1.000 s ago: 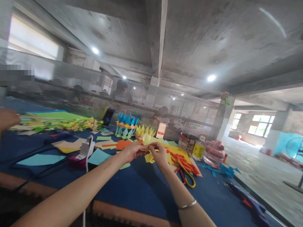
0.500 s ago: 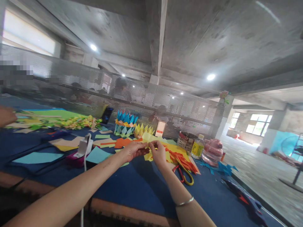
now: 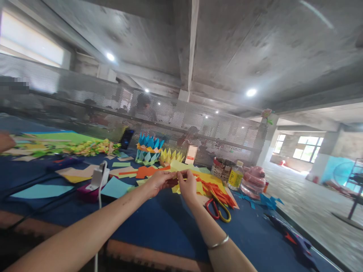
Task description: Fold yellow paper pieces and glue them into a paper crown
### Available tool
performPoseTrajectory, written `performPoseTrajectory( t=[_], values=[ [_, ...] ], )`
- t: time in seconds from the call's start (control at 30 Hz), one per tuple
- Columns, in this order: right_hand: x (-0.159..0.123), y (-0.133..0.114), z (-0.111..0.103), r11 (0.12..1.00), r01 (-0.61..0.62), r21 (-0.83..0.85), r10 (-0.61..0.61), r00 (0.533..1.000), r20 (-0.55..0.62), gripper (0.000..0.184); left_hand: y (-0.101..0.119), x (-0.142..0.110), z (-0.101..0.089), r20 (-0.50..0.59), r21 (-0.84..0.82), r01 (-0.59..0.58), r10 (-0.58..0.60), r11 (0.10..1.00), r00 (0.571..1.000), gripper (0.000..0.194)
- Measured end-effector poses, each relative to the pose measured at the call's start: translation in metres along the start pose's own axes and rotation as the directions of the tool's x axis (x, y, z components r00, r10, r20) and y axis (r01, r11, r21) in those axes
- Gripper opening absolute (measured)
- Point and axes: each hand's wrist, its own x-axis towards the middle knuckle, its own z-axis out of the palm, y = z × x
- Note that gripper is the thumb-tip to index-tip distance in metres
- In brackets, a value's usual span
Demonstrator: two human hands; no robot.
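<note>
My left hand and my right hand meet over the middle of the table, fingertips pinched together. Between them is a small piece of yellow paper, mostly covered by the fingers. Yellow paper sheets lie just behind the hands. To the right of my right hand is a heap of orange paper strips, with scissors with red and yellow handles in front of it. Behind my hands stand folded paper crowns: a blue, orange and teal stack and a yellow one.
A white plug with a cable sits left on a purple power strip. Bottles and a pink-lidded jar stand right. A glue gun lies at the right edge. Another person's hand is at far left.
Both hands keep their pinch and have barely moved. The whole view has shifted slightly, and the other person's hand has slid further out at the left edge.
</note>
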Motion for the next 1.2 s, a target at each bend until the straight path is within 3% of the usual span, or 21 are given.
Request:
performPoseTrajectory(
  t=[0.43,1.2],
  values=[
    [-0.0028,0.0006,0.0023,0.999,0.021,-0.047,-0.023,0.999,-0.036,0.013,-0.0005,-0.0008,0.0018,0.039,0.007,-0.035,0.035,0.999,0.999,0.041],
    [-0.0036,0.0033,0.0039,0.998,0.024,-0.063,-0.026,0.999,-0.037,0.015,0.0034,-0.0057,0.0073,-0.003,0.019,-0.027,0.027,0.999,1.000,0.044]
  ],
)
